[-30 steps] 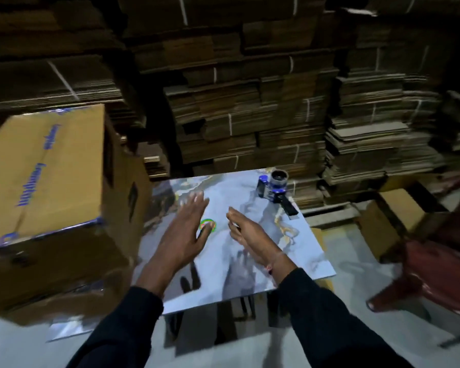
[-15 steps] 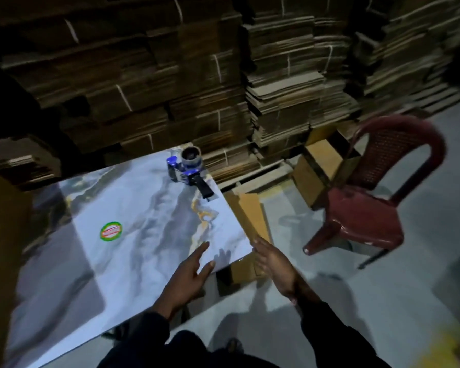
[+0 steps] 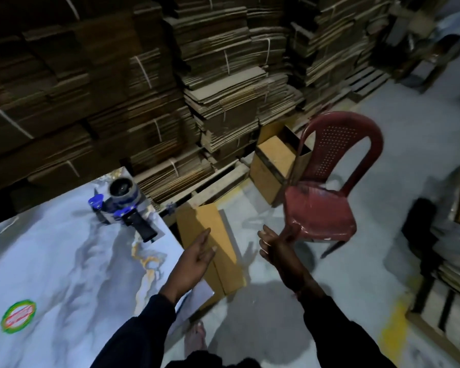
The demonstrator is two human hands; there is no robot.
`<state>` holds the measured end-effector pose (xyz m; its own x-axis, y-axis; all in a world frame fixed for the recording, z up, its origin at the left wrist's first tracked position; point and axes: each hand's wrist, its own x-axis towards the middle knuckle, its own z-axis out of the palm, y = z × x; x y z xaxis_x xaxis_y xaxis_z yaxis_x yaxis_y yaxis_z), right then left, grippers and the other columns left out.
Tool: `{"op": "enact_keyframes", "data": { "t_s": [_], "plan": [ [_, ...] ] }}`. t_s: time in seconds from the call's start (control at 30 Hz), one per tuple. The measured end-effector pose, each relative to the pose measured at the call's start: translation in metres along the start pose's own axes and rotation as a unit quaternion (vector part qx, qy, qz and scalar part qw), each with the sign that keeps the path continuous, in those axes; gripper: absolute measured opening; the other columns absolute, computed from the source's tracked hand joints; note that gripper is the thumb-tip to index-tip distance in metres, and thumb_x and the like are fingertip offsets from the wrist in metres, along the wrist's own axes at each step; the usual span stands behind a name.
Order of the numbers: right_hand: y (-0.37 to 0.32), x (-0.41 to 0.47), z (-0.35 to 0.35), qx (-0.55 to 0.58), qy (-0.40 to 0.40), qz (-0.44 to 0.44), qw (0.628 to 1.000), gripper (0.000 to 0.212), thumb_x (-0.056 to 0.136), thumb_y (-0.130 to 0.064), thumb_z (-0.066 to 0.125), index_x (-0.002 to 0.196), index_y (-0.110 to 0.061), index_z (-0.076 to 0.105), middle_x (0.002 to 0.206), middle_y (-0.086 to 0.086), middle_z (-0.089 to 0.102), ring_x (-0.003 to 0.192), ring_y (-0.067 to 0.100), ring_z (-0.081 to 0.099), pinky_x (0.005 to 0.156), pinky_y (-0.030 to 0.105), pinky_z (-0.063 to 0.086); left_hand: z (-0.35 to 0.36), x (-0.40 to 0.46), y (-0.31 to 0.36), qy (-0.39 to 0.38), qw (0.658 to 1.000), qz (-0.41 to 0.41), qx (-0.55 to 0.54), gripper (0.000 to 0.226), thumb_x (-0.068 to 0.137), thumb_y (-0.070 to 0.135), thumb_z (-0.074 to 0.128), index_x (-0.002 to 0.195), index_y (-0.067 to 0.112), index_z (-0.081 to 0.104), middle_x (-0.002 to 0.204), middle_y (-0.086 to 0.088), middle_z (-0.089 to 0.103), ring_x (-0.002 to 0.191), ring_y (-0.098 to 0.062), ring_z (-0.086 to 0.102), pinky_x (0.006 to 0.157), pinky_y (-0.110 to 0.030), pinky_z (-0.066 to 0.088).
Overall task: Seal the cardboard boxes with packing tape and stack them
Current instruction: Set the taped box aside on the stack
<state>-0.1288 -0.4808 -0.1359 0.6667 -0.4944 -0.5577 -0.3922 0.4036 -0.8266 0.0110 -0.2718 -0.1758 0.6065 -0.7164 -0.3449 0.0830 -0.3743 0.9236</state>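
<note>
A flattened cardboard box [image 3: 210, 229] stands on edge on the floor against the right side of the marble-patterned table [image 3: 64, 261]. My left hand [image 3: 197, 257] is stretched out over the table's right edge, fingers straight, holding nothing, in front of that box. My right hand [image 3: 275, 247] hovers open above the floor, to the right of the box. A blue tape dispenser [image 3: 122, 205] rests on the far part of the table. An open cardboard box [image 3: 272, 166] stands on the floor beside the chair.
A red plastic chair [image 3: 329, 192] stands on the floor to the right. Tall stacks of bundled flat cardboard [image 3: 223, 88] fill the back. A green round sticker [image 3: 18, 316] marks the table. Dark racks and more cardboard [image 3: 457, 274] line the right edge.
My view has swung right, away from the sealed box at left. Both hands left the tabletop and moved right, past the table's edge toward the flattened box.
</note>
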Motion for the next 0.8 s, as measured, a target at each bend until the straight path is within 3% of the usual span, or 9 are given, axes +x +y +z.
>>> {"op": "enact_keyframes", "data": {
  "t_s": [0.1,0.17,0.2,0.23,0.3,0.4,0.57,0.73,0.8],
  "plan": [
    [-0.013,0.038,-0.006,-0.021,0.015,0.000,1.000,0.076,0.089,-0.039,0.062,0.159,-0.022,0.038,0.142,0.014,0.058,0.131,0.023,0.057,0.110,0.030,0.046,0.004,0.033,0.007,-0.010,1.000,0.005,-0.001,0.060,0.106,0.039,0.054,0.160,0.041,0.028,0.167,0.011,0.028,0.153,-0.010,0.029,0.117,-0.031,0.035],
    [-0.024,0.060,-0.006,-0.034,0.000,0.012,0.999,0.066,0.099,-0.036,0.060,0.160,-0.023,0.039,0.121,0.005,0.064,0.112,0.015,0.062,0.078,0.013,0.050,0.004,0.052,0.010,-0.009,1.000,-0.002,0.011,0.063,0.107,0.039,0.053,0.162,0.040,0.024,0.169,0.010,0.026,0.153,-0.011,0.028,0.117,-0.031,0.034],
    [-0.030,0.070,-0.006,-0.040,-0.014,0.015,0.999,0.065,0.101,-0.038,0.060,0.161,-0.024,0.037,0.125,-0.002,0.063,0.114,0.013,0.061,0.072,0.011,0.046,0.004,0.061,0.011,-0.003,1.000,0.000,0.017,0.063,0.107,0.039,0.053,0.163,0.040,0.023,0.169,0.010,0.025,0.154,-0.012,0.028,0.117,-0.031,0.033],
    [-0.034,0.083,-0.008,-0.052,-0.032,0.014,0.998,0.064,0.104,-0.039,0.058,0.162,-0.026,0.034,0.139,-0.003,0.058,0.128,0.016,0.057,0.076,0.014,0.044,0.004,0.070,0.011,0.006,1.000,0.001,0.020,0.064,0.107,0.038,0.054,0.163,0.039,0.022,0.169,0.010,0.025,0.154,-0.012,0.028,0.117,-0.030,0.033],
    [-0.041,0.113,-0.012,-0.075,-0.057,0.009,0.996,0.060,0.109,-0.034,0.052,0.163,-0.025,0.030,0.163,-0.001,0.039,0.149,0.022,0.040,0.100,0.022,0.042,0.002,0.088,0.013,0.027,0.999,-0.013,0.026,0.065,0.107,0.038,0.054,0.163,0.039,0.022,0.169,0.009,0.026,0.154,-0.015,0.028,0.119,-0.033,0.033],
    [-0.051,0.163,-0.017,-0.087,-0.078,0.021,0.993,0.061,0.108,-0.030,0.054,0.163,-0.024,0.030,0.165,0.001,0.035,0.151,0.024,0.037,0.118,0.037,0.036,0.004,0.110,0.010,0.066,0.996,-0.037,0.052,0.065,0.107,0.038,0.054,0.163,0.039,0.021,0.169,0.005,0.027,0.154,-0.019,0.030,0.121,-0.037,0.034],
    [-0.058,0.241,-0.029,-0.136,-0.135,0.038,0.981,0.063,0.107,-0.034,0.056,0.163,-0.028,0.029,0.164,0.000,0.038,0.151,0.023,0.037,0.122,0.038,0.032,0.031,0.140,0.000,0.155,0.979,-0.076,0.105,0.065,0.108,0.034,0.053,0.164,0.033,0.021,0.169,-0.002,0.029,0.152,-0.026,0.034,0.121,-0.044,0.035],
    [-0.057,0.291,-0.046,-0.241,-0.175,0.024,0.954,0.068,0.107,-0.040,0.055,0.165,-0.031,0.022,0.165,-0.005,0.036,0.151,0.024,0.035,0.106,0.034,0.034,0.062,0.183,-0.018,0.213,0.965,-0.106,0.105,0.069,0.106,0.042,0.052,0.165,0.036,0.016,0.169,-0.001,0.031,0.149,-0.025,0.039,0.119,-0.049,0.038],
    [-0.045,0.317,-0.052,-0.289,-0.187,-0.001,0.939,0.071,0.105,-0.046,0.056,0.165,-0.034,0.021,0.169,-0.004,0.028,0.154,0.025,0.030,0.112,0.037,0.035,0.069,0.202,-0.035,0.232,0.963,-0.110,0.087,0.070,0.105,0.045,0.053,0.164,0.037,0.017,0.168,0.002,0.032,0.149,-0.022,0.039,0.120,-0.049,0.038]
  ]
}}
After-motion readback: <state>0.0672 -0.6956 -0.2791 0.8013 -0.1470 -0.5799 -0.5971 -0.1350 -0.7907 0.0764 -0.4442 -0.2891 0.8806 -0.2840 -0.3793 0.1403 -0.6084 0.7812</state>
